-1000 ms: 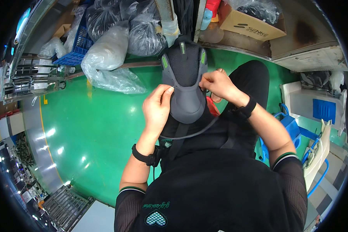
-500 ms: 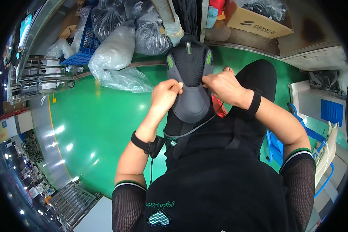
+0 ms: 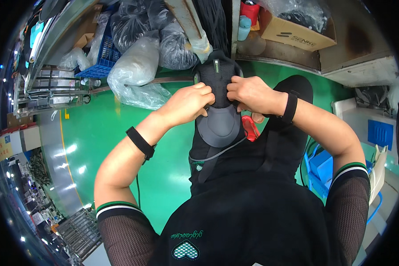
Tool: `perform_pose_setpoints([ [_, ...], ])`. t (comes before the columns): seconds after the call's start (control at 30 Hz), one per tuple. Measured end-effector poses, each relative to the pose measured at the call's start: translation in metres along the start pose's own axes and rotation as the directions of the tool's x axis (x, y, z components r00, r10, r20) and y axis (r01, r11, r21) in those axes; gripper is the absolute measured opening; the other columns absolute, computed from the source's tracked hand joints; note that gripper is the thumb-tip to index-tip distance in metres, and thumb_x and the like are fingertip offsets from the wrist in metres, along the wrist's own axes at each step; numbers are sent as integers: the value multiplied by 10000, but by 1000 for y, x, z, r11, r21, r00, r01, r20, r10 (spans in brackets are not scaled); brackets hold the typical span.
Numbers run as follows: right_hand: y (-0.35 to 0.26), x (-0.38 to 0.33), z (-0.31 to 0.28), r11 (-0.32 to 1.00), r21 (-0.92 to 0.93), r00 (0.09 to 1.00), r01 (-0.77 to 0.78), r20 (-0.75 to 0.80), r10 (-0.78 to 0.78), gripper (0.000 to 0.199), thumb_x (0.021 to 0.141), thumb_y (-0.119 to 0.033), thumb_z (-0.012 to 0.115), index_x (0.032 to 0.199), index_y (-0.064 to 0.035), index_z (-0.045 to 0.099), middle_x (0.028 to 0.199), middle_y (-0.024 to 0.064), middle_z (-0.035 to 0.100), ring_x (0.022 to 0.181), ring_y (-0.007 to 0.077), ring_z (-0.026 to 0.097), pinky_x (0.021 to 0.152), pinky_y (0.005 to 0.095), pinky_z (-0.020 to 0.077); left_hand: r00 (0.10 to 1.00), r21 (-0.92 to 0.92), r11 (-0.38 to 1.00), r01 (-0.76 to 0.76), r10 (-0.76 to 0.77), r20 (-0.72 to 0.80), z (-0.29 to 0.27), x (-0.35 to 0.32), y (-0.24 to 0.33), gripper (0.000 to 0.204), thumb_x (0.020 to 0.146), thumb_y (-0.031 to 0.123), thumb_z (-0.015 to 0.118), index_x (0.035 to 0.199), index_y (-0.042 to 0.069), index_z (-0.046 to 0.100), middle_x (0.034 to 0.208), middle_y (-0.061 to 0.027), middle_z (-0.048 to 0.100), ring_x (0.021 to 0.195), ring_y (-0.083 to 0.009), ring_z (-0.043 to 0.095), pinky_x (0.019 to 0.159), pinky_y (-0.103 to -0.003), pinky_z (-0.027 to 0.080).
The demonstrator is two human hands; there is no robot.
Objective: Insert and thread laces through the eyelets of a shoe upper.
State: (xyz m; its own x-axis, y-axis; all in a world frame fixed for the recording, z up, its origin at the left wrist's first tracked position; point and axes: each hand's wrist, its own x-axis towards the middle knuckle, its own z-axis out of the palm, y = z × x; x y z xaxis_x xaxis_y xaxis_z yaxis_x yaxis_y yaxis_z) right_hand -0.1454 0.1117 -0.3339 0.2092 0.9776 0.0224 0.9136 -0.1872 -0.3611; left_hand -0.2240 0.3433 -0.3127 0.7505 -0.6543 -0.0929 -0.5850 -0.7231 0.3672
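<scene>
On my lap lies a dark grey and black shoe upper [image 3: 218, 126], its smooth rounded toe cap toward me and its tongue, with a small green label, at the far end. My left hand [image 3: 191, 101] pinches the left edge of the upper just beyond the toe cap, fingers curled. Opposite it, my right hand [image 3: 252, 94] grips the right edge with bent fingers. The fingertips of both hands are partly hidden against the upper. Beside the toe cap, below my right hand, sits a red object [image 3: 251, 128], its kind unclear. A grey cord [image 3: 217, 155] curves across my lap.
Plastic bags [image 3: 135, 71] and a blue crate [image 3: 104, 60] stand far left. A rusty metal post [image 3: 188, 24] rises beyond the shoe upper. A cardboard box [image 3: 297, 33] sits on a shelf far right. Blue-framed seating [image 3: 321, 166] is at my right. The floor [image 3: 115, 146] is green.
Both hands have shifted along the edges of the upper, and my left forearm has swung outward. The toe cap sits slightly nearer me. More of the red object shows.
</scene>
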Motion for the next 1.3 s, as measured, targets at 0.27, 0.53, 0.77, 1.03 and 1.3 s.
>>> perform_pose_setpoints([
  [0.27, 2, 15, -21, 983, 134, 991, -126, -17, 130, 275, 666, -295, 750, 769, -57, 660, 812, 87, 585, 840, 292, 579, 679, 407, 483, 982, 13, 983, 181, -180, -60, 7, 9, -9, 258, 673, 266, 759, 818, 66, 685, 929, -99, 620, 976, -312, 603, 788, -430, 517],
  [0.53, 0, 6, 10, 974, 80, 962, -214, -158, 224, 263, 615, -169, 813, 777, -43, 648, 829, 100, 591, 855, 304, 572, 697, 412, 479, 893, -193, 875, 443, -413, 176, 10, 34, -23, 245, 660, 284, 762, 842, 121, 748, 894, -97, 715, 901, -291, 670, 781, -411, 519],
  [0.77, 60, 24, 25, 838, 172, 802, -518, 438, 407, 290, 810, -295, 684, 942, -38, 707, 908, 122, 693, 873, 230, 654, 786, 352, 494, 823, -179, 811, 558, -513, 243, 5, 44, -8, 360, 653, 244, 794, 951, 53, 732, 998, -148, 704, 999, -289, 661, 830, -389, 518],
  [1.03, 62, 24, 63, 658, 363, 750, -660, 370, 549, 178, 758, -226, 688, 843, -80, 746, 753, 82, 697, 738, 178, 661, 730, 327, 505, 764, -114, 757, 644, -642, 58, 10, 33, 17, 271, 734, 161, 590, 921, 19, 725, 999, -178, 692, 1010, -323, 648, 843, -417, 514],
  [1.3, -23, -1, 24, 139, 990, 620, 21, -123, 775, 91, 949, -148, 550, 932, -75, 602, 733, -48, 526, 643, 34, 492, 517, 206, 400, 784, -212, 814, 541, -579, -223, 52, 22, -10, 243, 859, 193, 487, 851, 41, 677, 980, -138, 641, 997, -311, 589, 892, -405, 454],
])
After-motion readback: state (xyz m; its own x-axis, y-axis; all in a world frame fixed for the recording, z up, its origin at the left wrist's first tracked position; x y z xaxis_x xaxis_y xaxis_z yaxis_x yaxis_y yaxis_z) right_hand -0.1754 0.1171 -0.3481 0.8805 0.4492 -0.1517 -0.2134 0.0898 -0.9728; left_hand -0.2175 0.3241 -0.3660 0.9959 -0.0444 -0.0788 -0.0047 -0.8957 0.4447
